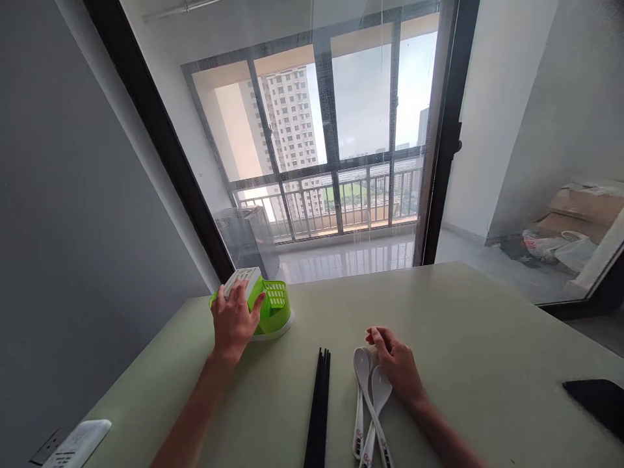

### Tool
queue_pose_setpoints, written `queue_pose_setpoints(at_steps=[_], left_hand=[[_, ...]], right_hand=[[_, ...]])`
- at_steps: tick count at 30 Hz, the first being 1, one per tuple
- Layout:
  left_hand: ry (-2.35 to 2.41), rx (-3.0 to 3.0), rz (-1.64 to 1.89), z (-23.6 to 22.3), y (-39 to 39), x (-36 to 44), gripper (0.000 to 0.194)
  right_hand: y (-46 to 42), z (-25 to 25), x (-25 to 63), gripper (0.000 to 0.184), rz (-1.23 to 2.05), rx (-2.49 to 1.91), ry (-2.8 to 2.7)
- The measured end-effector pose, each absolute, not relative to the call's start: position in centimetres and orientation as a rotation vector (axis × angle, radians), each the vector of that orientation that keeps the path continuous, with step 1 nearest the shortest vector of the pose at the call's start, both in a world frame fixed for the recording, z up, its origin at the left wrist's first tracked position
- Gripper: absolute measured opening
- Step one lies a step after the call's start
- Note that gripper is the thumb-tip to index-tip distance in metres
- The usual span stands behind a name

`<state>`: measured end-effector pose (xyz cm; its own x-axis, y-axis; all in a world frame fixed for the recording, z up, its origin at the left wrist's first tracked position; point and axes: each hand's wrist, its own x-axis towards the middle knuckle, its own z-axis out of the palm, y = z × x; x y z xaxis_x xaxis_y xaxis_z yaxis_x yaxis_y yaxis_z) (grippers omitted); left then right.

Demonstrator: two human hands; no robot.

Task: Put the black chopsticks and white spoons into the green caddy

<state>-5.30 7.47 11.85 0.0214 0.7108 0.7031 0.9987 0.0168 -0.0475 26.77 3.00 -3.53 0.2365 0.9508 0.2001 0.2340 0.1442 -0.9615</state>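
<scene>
My left hand [234,322] grips the green utensil holder [280,318] on the far left part of the table, thumb on one side and fingers over its white slotted part [248,278]. A green slotted compartment opens to the right of my thumb, and a white base shows below. My right hand [397,357] hovers at the bowls of several white spoons [381,387], fingers curled together with nothing visible in them. The spoons lie crossed, with small printed marks on their handles. Between my hands lies a bundle of black chopsticks [319,409], pointing away from me.
A white power strip [80,443] sits at the table's left edge, and a black flat object [597,403] lies at the right. Beyond the pale green table [468,325] stands a dark-framed glass door [433,162]. Boxes and bags [580,227] rest on the floor at right.
</scene>
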Motion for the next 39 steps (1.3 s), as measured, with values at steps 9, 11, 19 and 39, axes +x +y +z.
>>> queue_pose_setpoints(at_steps=[9, 11, 19, 39], left_hand=[[-1.622, -2.039, -0.756, 11.8, 7.7, 5.5, 0.049], [-1.590, -2.106, -0.772, 11.6, 7.5, 8.4, 0.050], [-1.634, -2.243, -0.939, 9.9, 6.3, 16.0, 0.059], [-1.808, -2.199, -1.778, 3.8, 3.9, 4.4, 0.020]], right_hand=[[3.1, -3.8, 26.9, 0.045, 0.742, -1.362, -1.214], [3.0, -3.7, 26.9, 0.045, 0.738, -1.367, -1.216], [3.0, -3.6, 26.9, 0.043, 0.725, -1.350, -1.244], [2.9, -4.0, 26.6, 0.046, 0.663, -1.370, -1.321]])
